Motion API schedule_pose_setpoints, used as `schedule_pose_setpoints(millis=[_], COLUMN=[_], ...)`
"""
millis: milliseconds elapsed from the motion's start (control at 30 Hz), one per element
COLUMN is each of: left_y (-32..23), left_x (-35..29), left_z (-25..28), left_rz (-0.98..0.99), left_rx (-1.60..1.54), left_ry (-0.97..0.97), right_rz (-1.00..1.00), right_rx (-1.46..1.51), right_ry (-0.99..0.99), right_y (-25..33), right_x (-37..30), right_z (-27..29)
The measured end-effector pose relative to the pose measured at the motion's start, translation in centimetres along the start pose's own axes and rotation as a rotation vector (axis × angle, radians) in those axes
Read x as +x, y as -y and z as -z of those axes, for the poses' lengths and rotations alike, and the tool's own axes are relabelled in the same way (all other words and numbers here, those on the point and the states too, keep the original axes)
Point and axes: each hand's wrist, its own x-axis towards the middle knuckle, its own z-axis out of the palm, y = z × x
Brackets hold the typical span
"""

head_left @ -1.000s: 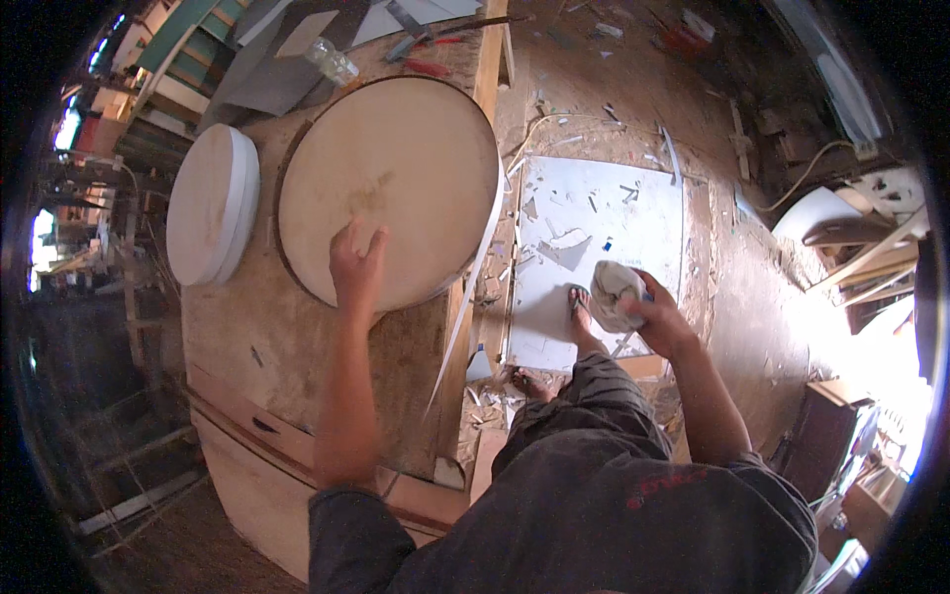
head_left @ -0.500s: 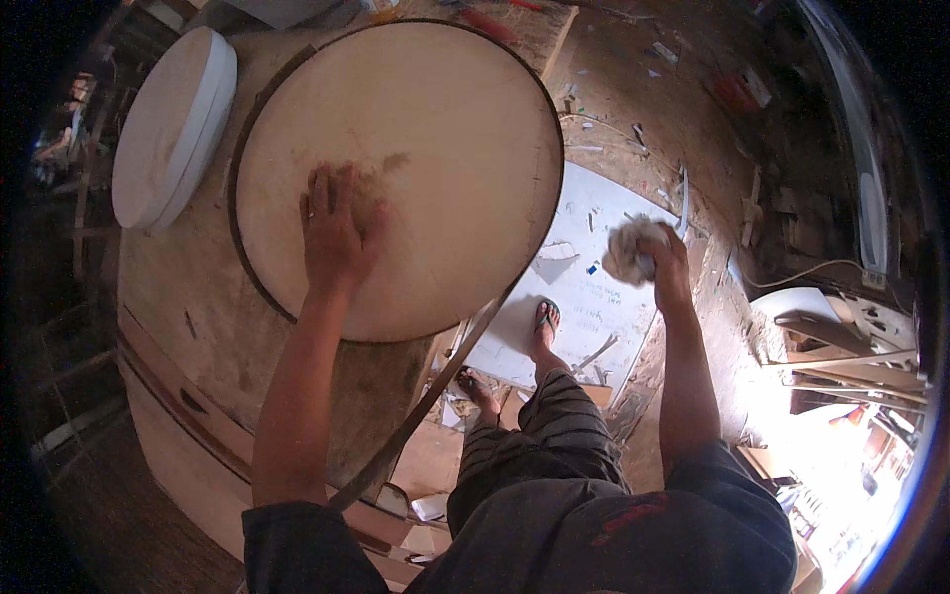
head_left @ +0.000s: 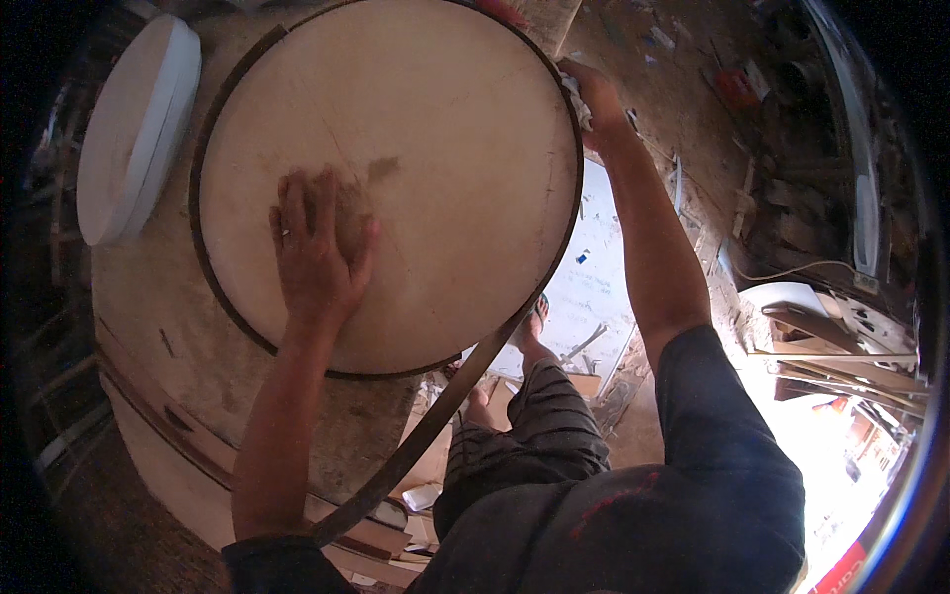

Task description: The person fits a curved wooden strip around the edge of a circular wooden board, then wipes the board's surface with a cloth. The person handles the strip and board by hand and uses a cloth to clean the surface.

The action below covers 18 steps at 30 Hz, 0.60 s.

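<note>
A big round pale wooden board lies on the workbench, a dark strip running along its rim. From the board's lower right, a loose length of the strip slants down toward my left arm. My left hand rests flat on the board, fingers spread, beside a dusty smudge. At the upper right rim, my right hand is closed around a crumpled whitish rag pressed to the board's edge. Part of the rag is hidden by the fingers.
A thick white disc sits at the far left of the wooden workbench. Below on the floor lies a white sheet with writing, near my feet. Wood offcuts are piled at the right; a cable runs nearby.
My right hand has carried the rag up and left from over the floor sheet to the board's rim. The left hand stays flat on the board. My view has shifted slightly.
</note>
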Motion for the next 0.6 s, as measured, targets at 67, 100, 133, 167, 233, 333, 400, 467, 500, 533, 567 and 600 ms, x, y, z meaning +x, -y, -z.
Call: schedule_pose_setpoints(millis=[67,100,133,167,233,333,400,467,500,533,567,600], left_y=[-0.5,-0.6,-0.2,0.1,0.3,-0.2,0.0,0.2,0.2,0.2,0.2,0.2], left_x=[0.4,0.4,0.0,-0.1,-0.3,0.3,0.2,-0.1,-0.2,0.0,0.0,-0.1], left_z=[0.2,0.1,0.3,0.3,0.5,0.2,-0.4,0.1,0.4,0.1,-0.2,-0.5], left_rz=[-0.002,-0.005,0.006,0.011,0.012,-0.019,-0.04,-0.027,-0.023,-0.033,-0.041,-0.048], left_rx=[-0.028,-0.041,-0.022,-0.005,0.008,0.007,0.043,0.044,0.047,0.04,0.035,0.03], left_ry=[-0.01,-0.011,-0.002,0.005,0.015,0.0,-0.012,-0.014,-0.016,-0.029,-0.041,-0.053], right_rz=[0.206,0.284,0.319,0.379,0.52,0.397,0.177,-0.059,-0.063,-0.064,-0.066,-0.041], right_rx=[-0.345,-0.469,-0.483,-0.57,-0.827,-0.615,-0.207,0.225,0.197,0.164,0.132,0.185], right_ry=[0.02,-0.006,-0.075,-0.112,-0.169,-0.206,-0.303,-0.476,-0.478,-0.488,-0.496,-0.501], right_y=[-1.7,-2.3,-2.8,-2.8,-1.5,-1.4,-1.3,1.0,0.5,-0.4,-1.4,-2.4], right_x=[-0.4,-0.8,-2.3,-3.9,-7.4,-9.9,-11.9,-15.5,-16.3,-17.0,-17.8,-18.6], right_z=[1.8,2.2,1.2,0.3,-1.3,-1.5,-3.4,-7.5,-7.6,-7.3,-7.1,-7.2])
